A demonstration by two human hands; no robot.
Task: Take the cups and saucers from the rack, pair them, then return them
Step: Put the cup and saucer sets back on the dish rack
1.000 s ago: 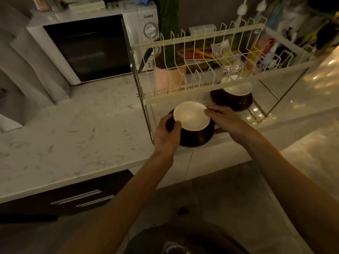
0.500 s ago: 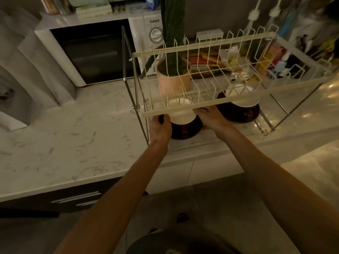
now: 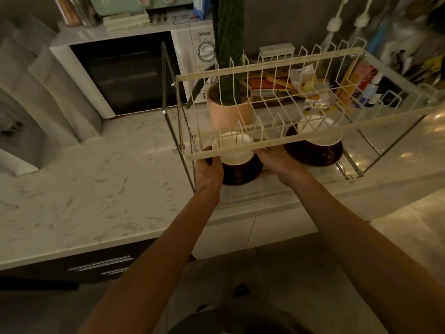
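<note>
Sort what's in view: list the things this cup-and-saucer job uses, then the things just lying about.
In the job: held cup on its dark saucer, left hand, right hand, second cup and saucer, rack.
Lying about: microwave, potted plant, food packets.

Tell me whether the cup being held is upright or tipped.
Upright: the cup shows its pale open mouth facing up, sitting on the dark saucer.

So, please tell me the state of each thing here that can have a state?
Left hand: grips the near saucer's left edge.
Right hand: grips the near saucer's right side.
Near cup: upright on its saucer, under the rack's upper tier.
Near saucer: held by both hands, on or just above the lower level.
Far cup: upright on its saucer.
Far saucer: resting on the lower level.
Upper tier: holds no dishes.
Microwave: door closed.
</note>
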